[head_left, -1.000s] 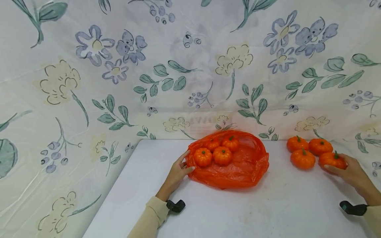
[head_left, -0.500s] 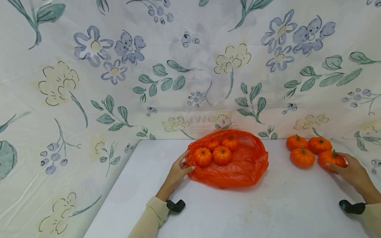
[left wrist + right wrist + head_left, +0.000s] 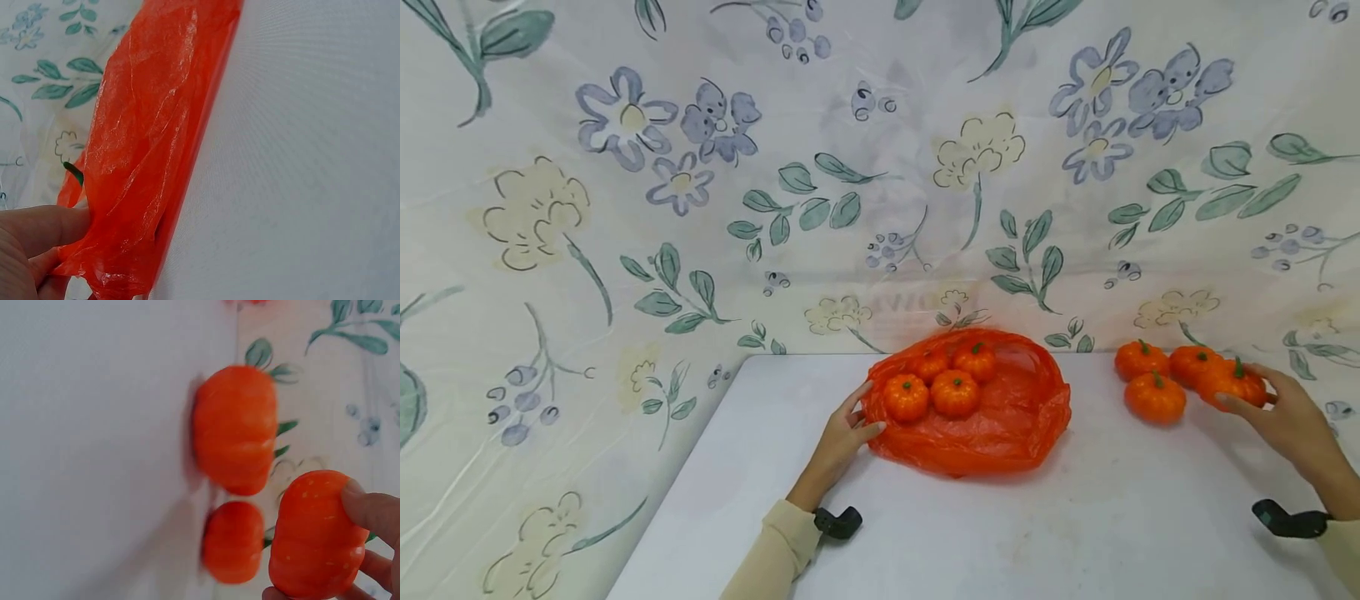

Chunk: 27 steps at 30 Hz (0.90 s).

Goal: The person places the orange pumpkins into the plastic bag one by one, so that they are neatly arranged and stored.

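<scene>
Four pumpkins on bag, left hand pinching rim; right hand grips fifth pumpkin, three beside.

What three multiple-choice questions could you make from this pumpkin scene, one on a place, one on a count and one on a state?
1. Where is the orange plastic bag?
A. on the white table
B. hung on the cloth
C. in the right hand

2. How many small pumpkins lie on the bag?
A. two
B. four
C. six

3. What is the right hand doing?
A. lying flat
B. gripping a pumpkin
C. pulling the bag

Answers:
1. A, the bag lies spread on the tabletop.
2. B, four sit together on it.
3. B, thumb and fingers curl round that pumpkin, while the left hand holds the bag's edge.
</scene>
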Tool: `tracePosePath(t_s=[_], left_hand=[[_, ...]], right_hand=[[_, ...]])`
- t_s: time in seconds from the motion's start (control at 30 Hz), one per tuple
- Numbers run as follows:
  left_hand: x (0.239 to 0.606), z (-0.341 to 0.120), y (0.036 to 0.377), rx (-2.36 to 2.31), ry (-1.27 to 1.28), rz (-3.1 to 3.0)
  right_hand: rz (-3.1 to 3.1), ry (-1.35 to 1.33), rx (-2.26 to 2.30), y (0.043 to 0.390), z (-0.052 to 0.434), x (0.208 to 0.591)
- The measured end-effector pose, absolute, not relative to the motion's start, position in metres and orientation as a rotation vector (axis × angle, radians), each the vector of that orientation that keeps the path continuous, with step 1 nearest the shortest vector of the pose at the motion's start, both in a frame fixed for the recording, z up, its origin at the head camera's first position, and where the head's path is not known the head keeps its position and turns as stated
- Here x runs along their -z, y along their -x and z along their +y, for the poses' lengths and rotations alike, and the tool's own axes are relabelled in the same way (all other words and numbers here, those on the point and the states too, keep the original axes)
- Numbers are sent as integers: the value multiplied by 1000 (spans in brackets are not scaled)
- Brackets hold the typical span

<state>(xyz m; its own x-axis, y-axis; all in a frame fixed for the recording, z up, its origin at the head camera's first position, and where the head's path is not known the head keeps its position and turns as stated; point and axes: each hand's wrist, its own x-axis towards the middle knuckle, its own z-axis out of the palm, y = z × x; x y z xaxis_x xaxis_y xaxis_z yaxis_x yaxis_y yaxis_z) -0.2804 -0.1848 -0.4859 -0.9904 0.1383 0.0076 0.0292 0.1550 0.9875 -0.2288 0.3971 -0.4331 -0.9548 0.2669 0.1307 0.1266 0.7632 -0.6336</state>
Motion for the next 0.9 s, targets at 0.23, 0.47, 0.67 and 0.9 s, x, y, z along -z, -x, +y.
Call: tracePosePath(t_s=[0.23, 0.47, 0.67, 0.9], left_hand=[[487, -196, 275, -1958, -98, 2350], [482, -190, 280, -1982, -140, 2319], [486, -185, 283, -1971, -174, 2316], [486, -185, 285, -1965, -164, 2325]], right_hand=[[-2730, 72, -1083, 239, 347, 414], [-2748, -28, -1092, 251, 310, 397], [-2769, -136, -1100, 256, 280, 388], [-2762, -279, -1206, 271, 240, 385]])
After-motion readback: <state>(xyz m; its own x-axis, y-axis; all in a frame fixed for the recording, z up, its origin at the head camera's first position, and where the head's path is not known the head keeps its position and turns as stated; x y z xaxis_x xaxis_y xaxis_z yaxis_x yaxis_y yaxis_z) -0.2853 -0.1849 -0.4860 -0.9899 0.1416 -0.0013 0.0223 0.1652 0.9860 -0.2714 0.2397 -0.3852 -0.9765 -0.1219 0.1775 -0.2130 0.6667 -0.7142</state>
